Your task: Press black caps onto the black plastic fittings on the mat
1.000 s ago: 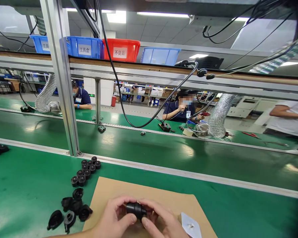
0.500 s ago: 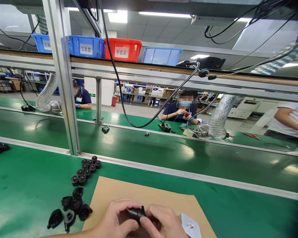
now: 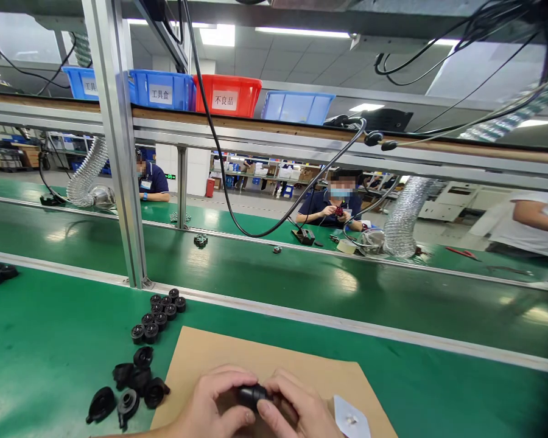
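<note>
Holding the black part (image 3: 250, 395) straight seems wise while the left grip (image 3: 209, 401) and right grip (image 3: 301, 406) grasp its opposite ends.

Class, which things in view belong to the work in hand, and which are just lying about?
Work in hand:
black part, held between left hand and right hand
brown sheet beneath
probably, black pieces beside the sheet
probably, white card

Just around, apparently:
red bin
blue bins
hanging black cable
</note>
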